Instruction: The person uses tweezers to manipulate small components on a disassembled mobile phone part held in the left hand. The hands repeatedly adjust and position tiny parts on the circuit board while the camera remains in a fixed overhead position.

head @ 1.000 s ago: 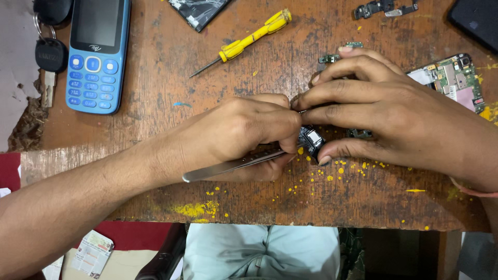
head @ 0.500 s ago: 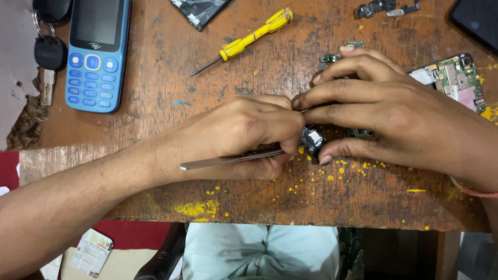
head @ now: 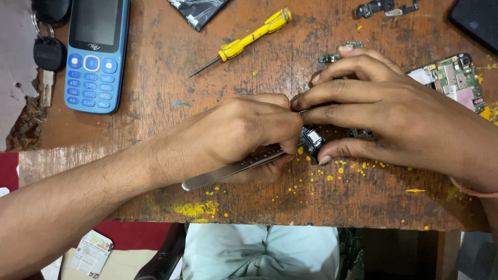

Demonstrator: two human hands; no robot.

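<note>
Yellow screwdriver (head: pixel 248 37), blue phone (head: pixel 97 52), green circuit board (head: pixel 452 78)

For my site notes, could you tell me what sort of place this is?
Probably a small phone repair bench: a bare circuit board, a yellow screwdriver and a blue keypad phone lie on a worn wooden table.

A blue keypad phone (head: pixel 96 52) is lying at the table's (head: pixel 155 93) upper left, its dark rectangular screen (head: pixel 97 22) showing nothing. A small printed paper packet (head: pixel 91 253), white with green and red, is lying below the table's near edge.
</note>
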